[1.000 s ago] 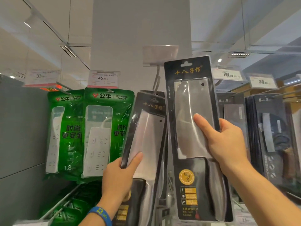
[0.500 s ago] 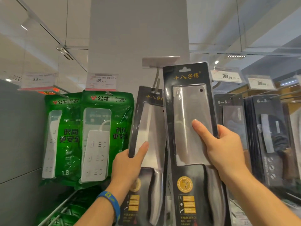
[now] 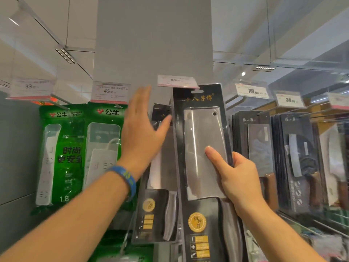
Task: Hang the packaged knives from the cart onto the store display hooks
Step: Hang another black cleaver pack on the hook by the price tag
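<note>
The right hand (image 3: pixel 238 178) grips the packaged cleaver (image 3: pixel 200 133), thumb on its front, the pack's top just below the 89 price tag (image 3: pixel 176 81). Left of the tag the left hand (image 3: pixel 141 129) is raised, fingers (image 3: pixel 138 99) straight, before another hanging knife pack (image 3: pixel 156 214)

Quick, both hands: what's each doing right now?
Left hand: open, holding nothing.
Right hand: grips the packaged cleaver.

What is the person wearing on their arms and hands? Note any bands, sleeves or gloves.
No gloves on either hand. The left hand has a blue wristband with yellow-green markings at its wrist. The right hand and wrist wear nothing visible. Both forearms are bare of sleeves.
</note>
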Available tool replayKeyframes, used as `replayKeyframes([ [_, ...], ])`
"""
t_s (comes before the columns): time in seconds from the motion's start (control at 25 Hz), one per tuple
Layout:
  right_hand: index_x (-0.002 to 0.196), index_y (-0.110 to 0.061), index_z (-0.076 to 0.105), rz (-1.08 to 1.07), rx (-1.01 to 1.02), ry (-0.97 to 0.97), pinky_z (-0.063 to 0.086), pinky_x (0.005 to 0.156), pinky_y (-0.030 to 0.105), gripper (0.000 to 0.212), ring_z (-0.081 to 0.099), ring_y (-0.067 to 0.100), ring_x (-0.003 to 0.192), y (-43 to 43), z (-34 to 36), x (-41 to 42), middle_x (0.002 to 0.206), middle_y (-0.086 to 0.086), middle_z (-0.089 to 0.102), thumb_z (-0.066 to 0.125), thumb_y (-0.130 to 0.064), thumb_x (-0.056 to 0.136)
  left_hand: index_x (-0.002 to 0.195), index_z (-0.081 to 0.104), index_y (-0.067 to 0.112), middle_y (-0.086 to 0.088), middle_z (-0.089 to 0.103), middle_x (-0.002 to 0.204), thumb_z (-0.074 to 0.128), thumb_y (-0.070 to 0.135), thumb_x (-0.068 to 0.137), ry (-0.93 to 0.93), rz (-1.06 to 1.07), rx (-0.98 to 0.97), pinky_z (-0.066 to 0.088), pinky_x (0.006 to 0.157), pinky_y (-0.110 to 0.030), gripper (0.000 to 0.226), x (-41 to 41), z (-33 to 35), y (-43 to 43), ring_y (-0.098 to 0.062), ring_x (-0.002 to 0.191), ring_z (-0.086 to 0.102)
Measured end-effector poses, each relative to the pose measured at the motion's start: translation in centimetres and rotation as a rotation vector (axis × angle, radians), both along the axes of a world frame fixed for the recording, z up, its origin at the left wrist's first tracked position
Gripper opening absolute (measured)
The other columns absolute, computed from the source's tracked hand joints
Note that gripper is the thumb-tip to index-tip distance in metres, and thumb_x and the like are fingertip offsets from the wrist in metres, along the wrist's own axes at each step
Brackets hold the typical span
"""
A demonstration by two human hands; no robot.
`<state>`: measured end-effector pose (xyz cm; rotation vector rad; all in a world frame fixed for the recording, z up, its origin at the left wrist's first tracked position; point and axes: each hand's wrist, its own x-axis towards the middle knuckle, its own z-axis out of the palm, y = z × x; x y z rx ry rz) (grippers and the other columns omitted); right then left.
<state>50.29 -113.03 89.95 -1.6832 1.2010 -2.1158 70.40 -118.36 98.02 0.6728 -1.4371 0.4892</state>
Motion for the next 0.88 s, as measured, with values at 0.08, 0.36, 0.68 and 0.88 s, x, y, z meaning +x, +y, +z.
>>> replayKeyframes([
  [0.08,0.096,0.013,0.06,0.001,0.002,0.018,0.054,0.068,0.065,0.094,0.063,0.053,0.089,-0.2,-0.4,0.4,0.093,0.034,0.064,0.075,-0.075,0.066,0.147,0.039,0.03,-0.001,0.037,0.156,0.063,0.038,0.093,-0.143,0.14,-0.073,0.03,0.115,-0.038,0.06,0.0,4.2,0.9,-0.023,0.141,0.035],
  [0.36,0.063,-0.007,0.049,-0.026,0.025,0.057,0.04,0.047,0.037,0.078,0.043,0.021,0.046,-0.8,-2.5,3.9,0.051,0.0,0.051,0.074,-0.081,0.063,0.115,0.072,0.022,0.003,0.073,0.109,0.058,0.03,0.098,-0.251,0.147,-0.215,0.05,0.084,-0.031,0.023,0.6,8.7,1.5,-0.018,0.1,0.064],
  [0.68,0.056,-0.018,0.035,-0.071,-0.068,-0.012,0.032,0.042,0.016,0.066,0.031,0.006,0.041,-1.7,-2.6,5.3,0.043,-0.012,0.037,0.073,-0.071,0.07,0.118,0.072,0.025,0.007,0.07,0.121,0.064,0.029,0.094,-0.265,0.08,-0.168,0.051,0.096,-0.033,0.026,1.7,8.5,1.5,-0.013,0.112,0.065],
  [0.88,0.054,-0.016,0.041,-0.048,0.02,-0.006,0.03,0.042,0.016,0.065,0.034,0.005,0.042,-2.0,-5.8,6.6,0.044,-0.011,0.041,0.071,-0.072,0.068,0.118,0.073,0.025,0.008,0.07,0.12,0.066,0.03,0.093,-0.244,0.039,-0.116,0.051,0.097,-0.035,0.026,1.8,8.3,1.5,-0.012,0.114,0.065],
])
